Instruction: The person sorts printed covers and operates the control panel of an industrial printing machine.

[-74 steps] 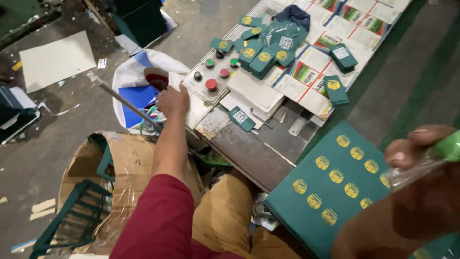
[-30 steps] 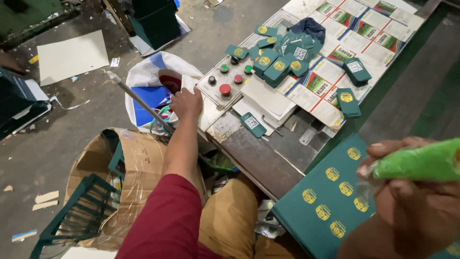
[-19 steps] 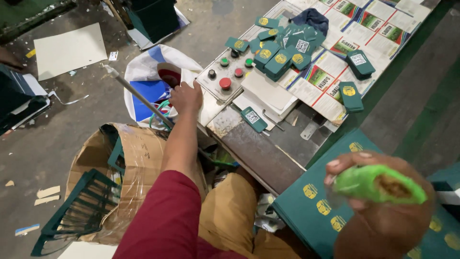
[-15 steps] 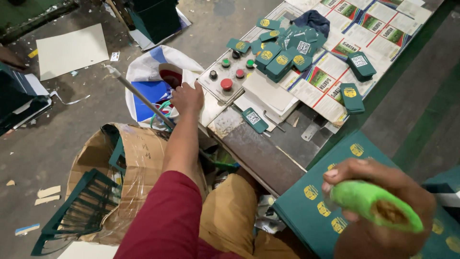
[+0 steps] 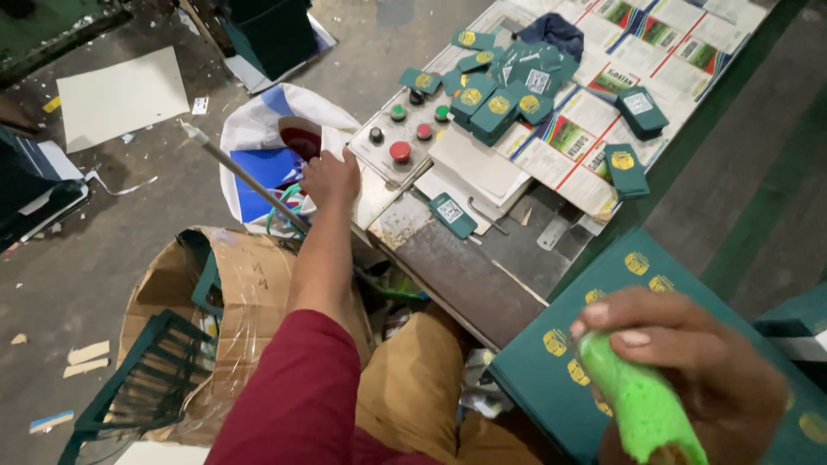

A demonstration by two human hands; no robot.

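My left hand [image 5: 332, 176] is stretched out to the left corner of a grey control panel [image 5: 383, 159] with red, green and black buttons. Its fingers curl over that corner, and I see only its back. My right hand [image 5: 698, 353] is close to the camera at the lower right, shut on a bright green foam roll [image 5: 642, 409]. It holds the roll above a dark green sheet [image 5: 551, 362] printed with gold round emblems.
Several small dark green boxes [image 5: 495, 90] lie piled on printed sheets [image 5: 603, 65] on the bench. A thin metal rod [image 5: 241, 176] crosses a white bag [image 5: 258, 129]. On the floor to the left stand a cardboard box [image 5: 233, 293] and a green crate [image 5: 129, 387].
My right hand has come down and inward from the right edge, turning the green roll from level to nearly upright. My left hand has stayed at the panel's corner.
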